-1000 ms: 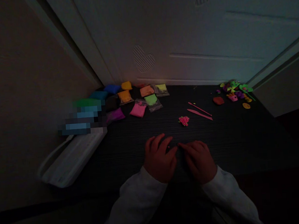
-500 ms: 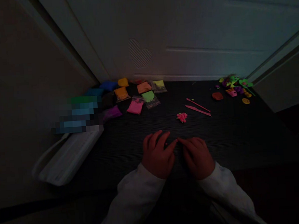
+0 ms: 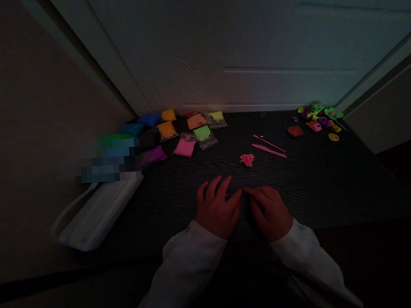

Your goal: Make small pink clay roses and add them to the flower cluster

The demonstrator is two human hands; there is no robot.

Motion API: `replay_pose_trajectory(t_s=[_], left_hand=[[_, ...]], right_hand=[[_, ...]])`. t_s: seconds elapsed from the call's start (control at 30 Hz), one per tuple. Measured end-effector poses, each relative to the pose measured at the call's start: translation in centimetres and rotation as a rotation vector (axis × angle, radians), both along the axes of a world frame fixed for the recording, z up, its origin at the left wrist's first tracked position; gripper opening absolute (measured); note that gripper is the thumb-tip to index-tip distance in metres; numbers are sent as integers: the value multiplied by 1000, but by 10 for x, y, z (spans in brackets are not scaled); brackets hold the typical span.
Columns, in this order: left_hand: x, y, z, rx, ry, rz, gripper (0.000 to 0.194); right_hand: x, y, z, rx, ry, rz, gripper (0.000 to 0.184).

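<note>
Where both hands (image 3: 217, 210) (image 3: 271, 212) nearly meet, details are unclear.

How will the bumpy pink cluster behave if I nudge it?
The pink cluster probably won't roll freely, given its uneven outline. Its many small lobes suggest bits might bend or break off. Being small, it likely shifts easily.

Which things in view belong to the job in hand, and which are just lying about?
Seemingly in the job:
left hand and right hand, fingertips close together
small pink bit by the left fingers
pink cluster beyond the hands

Apparently lying about:
flat pink tool
slim pink tool
reddish lump
coloured packets
white oblong block
</note>
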State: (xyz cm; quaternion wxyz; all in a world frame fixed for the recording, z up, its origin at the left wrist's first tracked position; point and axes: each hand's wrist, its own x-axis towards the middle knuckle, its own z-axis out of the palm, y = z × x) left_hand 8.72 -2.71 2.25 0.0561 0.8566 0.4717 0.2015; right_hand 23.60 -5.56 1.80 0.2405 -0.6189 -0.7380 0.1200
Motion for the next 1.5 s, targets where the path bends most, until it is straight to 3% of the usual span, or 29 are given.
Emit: replay_pose_trajectory(t_s=[0.83, 1.5], left_hand=[[-4, 1, -2, 64, -20, -26, 26], [-6, 2, -5, 40, -49, -62, 26]], right_hand=[[3, 0, 0, 16, 118, 6, 28], [-3, 1, 5, -32, -56, 29, 30]])
